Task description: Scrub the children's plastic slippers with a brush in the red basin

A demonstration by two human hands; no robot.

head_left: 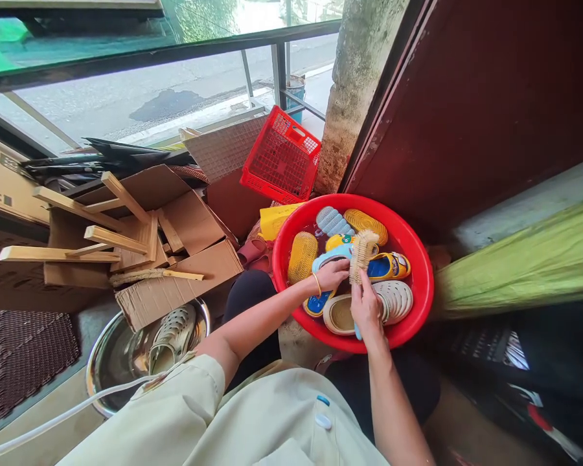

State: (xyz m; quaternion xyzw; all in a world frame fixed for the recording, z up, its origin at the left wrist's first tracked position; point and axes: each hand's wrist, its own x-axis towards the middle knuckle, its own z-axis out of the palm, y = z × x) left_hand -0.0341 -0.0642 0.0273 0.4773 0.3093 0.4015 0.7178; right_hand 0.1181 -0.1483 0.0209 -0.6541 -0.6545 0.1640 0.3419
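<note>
Cluttered doorway corner: street and glass at upper left, dark maroon door [495, 84] at upper right, red crate [284, 155] tilted at upper centre. Upturned wooden stool [135, 244] on cardboard, left; steel basin [93, 372] with one pale clog [172, 336], lower left.

Right hand [368, 310], right of centre: fingers closed around a scrub brush [362, 254], head up, bristles facing left. Left hand [334, 276], yellow bangle at wrist: fingers slightly bent, close together, on the light blue shoe [326, 257]; can't tell if gripping or just resting.

Brush: pale bristles, light blue handle end poking out below the hand. It's over the red tub [424, 285], centre right, full of footwear: yellow soles, a grey-blue sole [333, 221], yellow shoe with blue lining [387, 266], off-white clogs.

Brush handle mostly covered by right hand. Light blue shoe partly behind left hand and brush; shoes overlap, pairs hard to sort. Left fingertips' contact unclear.
</note>
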